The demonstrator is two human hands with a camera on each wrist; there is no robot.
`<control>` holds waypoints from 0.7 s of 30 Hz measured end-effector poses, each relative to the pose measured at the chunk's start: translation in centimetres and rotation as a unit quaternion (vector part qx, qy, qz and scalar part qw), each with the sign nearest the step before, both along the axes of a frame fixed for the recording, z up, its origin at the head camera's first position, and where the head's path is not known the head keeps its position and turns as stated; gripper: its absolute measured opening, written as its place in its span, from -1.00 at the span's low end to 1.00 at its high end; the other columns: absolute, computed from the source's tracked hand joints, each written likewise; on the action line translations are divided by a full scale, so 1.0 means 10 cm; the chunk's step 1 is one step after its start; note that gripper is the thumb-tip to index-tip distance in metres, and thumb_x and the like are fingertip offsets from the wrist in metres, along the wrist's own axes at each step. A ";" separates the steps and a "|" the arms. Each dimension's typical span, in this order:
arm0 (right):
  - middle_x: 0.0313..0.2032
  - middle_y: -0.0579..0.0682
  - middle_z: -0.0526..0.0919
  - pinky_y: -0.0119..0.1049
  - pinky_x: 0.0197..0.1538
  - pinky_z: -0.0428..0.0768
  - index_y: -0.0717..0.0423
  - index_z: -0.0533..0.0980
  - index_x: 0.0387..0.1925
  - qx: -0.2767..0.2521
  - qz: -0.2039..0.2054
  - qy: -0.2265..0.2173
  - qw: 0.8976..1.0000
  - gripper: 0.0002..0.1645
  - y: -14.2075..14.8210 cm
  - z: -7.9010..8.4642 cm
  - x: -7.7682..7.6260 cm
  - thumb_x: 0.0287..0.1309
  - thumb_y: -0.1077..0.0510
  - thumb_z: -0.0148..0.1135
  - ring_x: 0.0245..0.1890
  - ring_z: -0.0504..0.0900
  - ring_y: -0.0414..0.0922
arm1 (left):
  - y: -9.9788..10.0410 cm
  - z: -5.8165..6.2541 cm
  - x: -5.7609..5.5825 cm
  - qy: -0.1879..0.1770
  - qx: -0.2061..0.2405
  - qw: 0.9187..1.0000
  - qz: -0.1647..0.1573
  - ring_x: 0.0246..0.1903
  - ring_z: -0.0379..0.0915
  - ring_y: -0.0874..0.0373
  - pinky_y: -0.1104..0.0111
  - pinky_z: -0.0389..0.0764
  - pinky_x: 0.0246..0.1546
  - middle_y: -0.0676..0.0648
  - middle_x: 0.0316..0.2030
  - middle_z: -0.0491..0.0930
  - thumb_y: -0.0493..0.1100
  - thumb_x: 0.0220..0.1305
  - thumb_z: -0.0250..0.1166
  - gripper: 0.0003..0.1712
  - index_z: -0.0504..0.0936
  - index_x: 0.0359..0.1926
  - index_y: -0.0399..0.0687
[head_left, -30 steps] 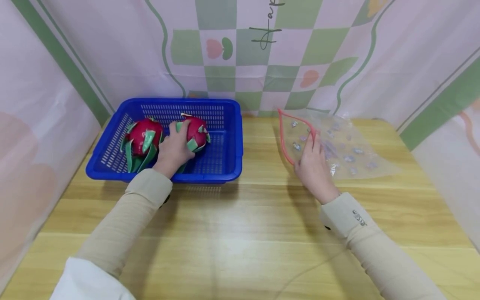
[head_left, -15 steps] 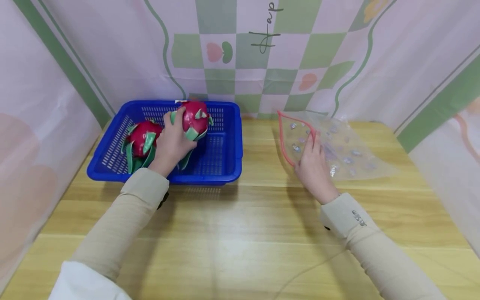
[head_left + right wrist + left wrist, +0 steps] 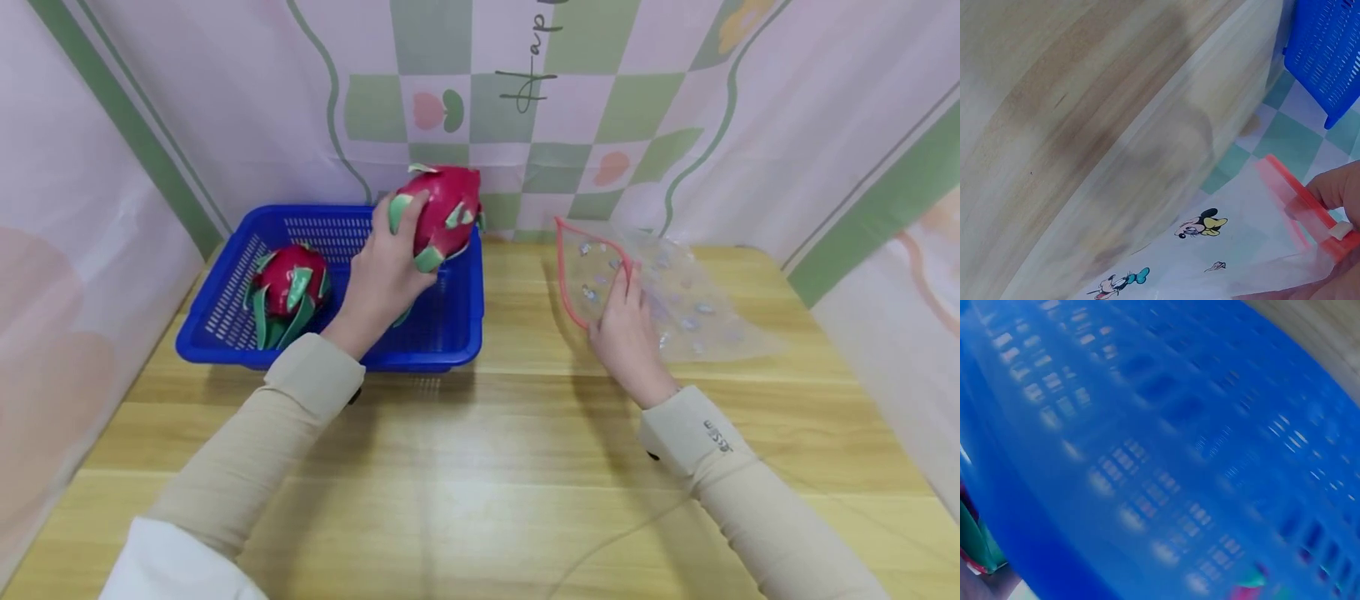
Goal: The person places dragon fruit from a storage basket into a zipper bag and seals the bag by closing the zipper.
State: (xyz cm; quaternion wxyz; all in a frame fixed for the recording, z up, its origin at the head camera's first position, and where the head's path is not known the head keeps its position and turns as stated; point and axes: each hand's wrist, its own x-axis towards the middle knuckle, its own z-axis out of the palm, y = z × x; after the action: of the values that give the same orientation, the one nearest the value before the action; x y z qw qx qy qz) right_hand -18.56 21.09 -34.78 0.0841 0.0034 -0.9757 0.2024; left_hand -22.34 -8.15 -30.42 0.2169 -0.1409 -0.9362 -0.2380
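Observation:
My left hand [image 3: 390, 271] grips a red dragon fruit [image 3: 450, 212] with green scales and holds it over the right part of the blue basket [image 3: 442, 360]. A second dragon fruit [image 3: 291, 279] lies in the basket's left half. To the right, my right hand [image 3: 630, 342] pinches the red zip edge of a clear printed zip bag [image 3: 686, 312], its mouth spread apart. The right wrist view shows my thumb at that red edge [image 3: 1294, 194], beside a small white slider [image 3: 1340, 230]. In the left wrist view the basket wall [image 3: 1116, 425] fills most of the picture.
The wooden table [image 3: 480, 467] carries the basket and the bag. Behind it hangs a checked, printed curtain [image 3: 502, 108], close to the basket's far rim. A thin cord-like line [image 3: 615, 546] runs towards the right sleeve.
My left hand has lifted the right-hand dragon fruit out of the basket and carried it up and to the right. My right hand and the bag have stayed almost still.

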 end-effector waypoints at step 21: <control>0.48 0.33 -0.33 0.30 0.29 0.25 0.42 -0.27 0.44 -0.023 -0.021 0.021 0.999 0.04 0.04 0.13 0.04 0.07 0.31 0.09 0.34 0.12 0.42 | 0.66 -0.01 0.11 0.018 -0.077 0.986 -0.148 0.30 0.28 -0.20 0.08 0.67 -0.09 -0.27 0.43 0.08 -0.35 0.01 0.43 0.00 0.15 0.41 0.28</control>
State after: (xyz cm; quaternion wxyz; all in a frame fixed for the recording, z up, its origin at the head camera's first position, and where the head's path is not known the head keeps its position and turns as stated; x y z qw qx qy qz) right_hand -18.18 21.46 -33.48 0.1086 -0.0150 -0.9686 0.2229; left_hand -21.27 -1.60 -30.54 0.1851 -0.2980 -0.9165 -0.1922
